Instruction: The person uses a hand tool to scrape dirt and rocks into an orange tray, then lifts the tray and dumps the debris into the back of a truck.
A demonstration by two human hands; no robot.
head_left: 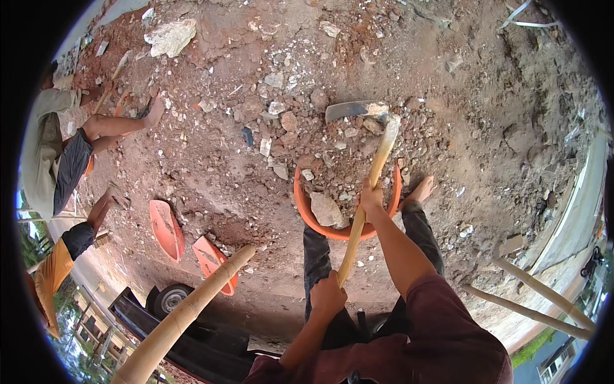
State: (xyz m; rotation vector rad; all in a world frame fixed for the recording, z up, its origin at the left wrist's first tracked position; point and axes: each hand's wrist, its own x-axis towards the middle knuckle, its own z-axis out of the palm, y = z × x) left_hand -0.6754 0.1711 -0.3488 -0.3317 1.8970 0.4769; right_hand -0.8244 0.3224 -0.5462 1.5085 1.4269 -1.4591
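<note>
Head view: nearest, the left hand (pixel 327 294) wraps its fingers tight round the end of a hoe's wooden handle (pixel 364 205); further up, the right hand (pixel 371 200) clasps the shaft above an orange basin (pixel 307 214) heaped with rubble; beyond, the hoe blade (pixel 355 110) rests on stony red earth (pixel 486 128)

I see little free room near the hoe blade (pixel 355 110) — rubble (pixel 281 96) crowds it on the left and below, and the orange basin (pixel 306 203) sits heaped with stones right under the handle. To the right of the blade the red earth (pixel 505 96) lies more open. Lower left, a thick bamboo pole (pixel 185 313) slants across, with two orange pan pieces (pixel 167 229) beside it — another person (pixel 57 147) crouches beyond.
</note>
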